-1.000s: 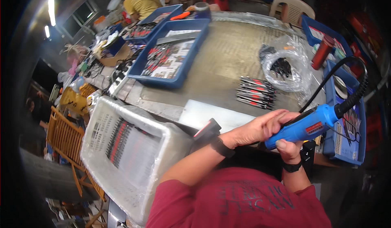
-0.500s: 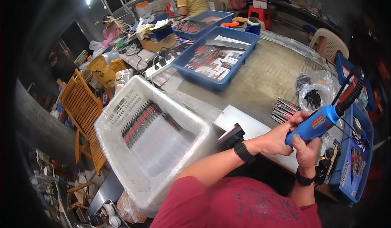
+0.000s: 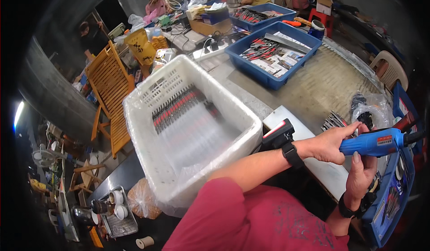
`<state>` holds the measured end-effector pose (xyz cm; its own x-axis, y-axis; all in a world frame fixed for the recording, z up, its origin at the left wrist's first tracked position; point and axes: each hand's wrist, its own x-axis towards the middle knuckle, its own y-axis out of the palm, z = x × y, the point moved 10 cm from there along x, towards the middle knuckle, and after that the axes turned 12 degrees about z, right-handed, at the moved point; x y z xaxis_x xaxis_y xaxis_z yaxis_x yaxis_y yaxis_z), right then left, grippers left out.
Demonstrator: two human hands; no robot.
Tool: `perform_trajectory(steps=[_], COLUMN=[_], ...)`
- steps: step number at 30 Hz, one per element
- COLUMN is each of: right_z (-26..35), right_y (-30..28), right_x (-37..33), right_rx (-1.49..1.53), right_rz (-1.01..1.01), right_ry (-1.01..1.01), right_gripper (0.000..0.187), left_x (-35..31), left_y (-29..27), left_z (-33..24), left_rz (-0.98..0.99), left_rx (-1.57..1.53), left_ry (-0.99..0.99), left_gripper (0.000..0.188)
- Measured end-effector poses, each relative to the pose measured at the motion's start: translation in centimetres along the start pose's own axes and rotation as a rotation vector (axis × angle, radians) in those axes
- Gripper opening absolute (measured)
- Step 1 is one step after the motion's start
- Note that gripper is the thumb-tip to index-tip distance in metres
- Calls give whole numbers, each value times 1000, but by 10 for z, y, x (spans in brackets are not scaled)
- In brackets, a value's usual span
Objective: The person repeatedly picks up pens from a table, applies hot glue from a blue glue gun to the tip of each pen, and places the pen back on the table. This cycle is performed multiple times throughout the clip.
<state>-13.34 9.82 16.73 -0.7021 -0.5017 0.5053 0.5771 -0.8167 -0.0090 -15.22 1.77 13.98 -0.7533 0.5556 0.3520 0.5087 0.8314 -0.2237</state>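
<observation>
A blue electric screwdriver (image 3: 375,143) with a black cord lies nearly level at the right, over the table's near edge. My left hand (image 3: 329,146) is closed round its left end. From below, my right hand (image 3: 363,175) holds the same end, with its thumb up against the body and its other fingers partly hidden behind it. The tool's tip is hidden by my hands. Just beyond my left hand lies a bunch of slim metal-and-red tools (image 3: 334,120), beside a clear plastic bag (image 3: 374,107) with black parts.
On my left, a white plastic crate (image 3: 188,166) lined with film holds a row of red-and-black pieces. Blue trays (image 3: 272,81) with similar pieces stand farther back. Another blue tray (image 3: 375,238) is at the right. A white board (image 3: 291,117) lies in front of me. People sit beyond.
The view has swung, so the crate and table sit farther right in the picture. The screwdriver has tipped from slanting upward to nearly level, still in both hands.
</observation>
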Motion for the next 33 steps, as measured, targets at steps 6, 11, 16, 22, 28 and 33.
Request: perform_trajectory(steps=[6, 11, 16, 22, 28, 33], right_z=[10, -22, -62, -89, -111, -130], right_y=[-18, -32, -32, -38, -38, -33], right_x=[-23, -32, -38, -44, -55, -66], right_rx=[-269, -272, -237, -236, -294, -327], right_rz=[-91, -165, -87, -83, -56, -15], right_ry=[39, 123, 211, 292, 341, 421], right_gripper=[31, 19, 20, 21, 22, 18], left_x=[-10, -18, -38, -56, -83, -119], left_y=[-37, -98, -148, -207, -280, -324], left_z=[-5, -14, -49, -100, -107, -110], left_rz=[-235, -535, -819, -909, -950, -978], left_rx=[45, -68, -53, 204, 529, 829], left_ry=[-11, 5, 92, 264, 82, -131], left_gripper=[52, 26, 24, 32, 27, 26])
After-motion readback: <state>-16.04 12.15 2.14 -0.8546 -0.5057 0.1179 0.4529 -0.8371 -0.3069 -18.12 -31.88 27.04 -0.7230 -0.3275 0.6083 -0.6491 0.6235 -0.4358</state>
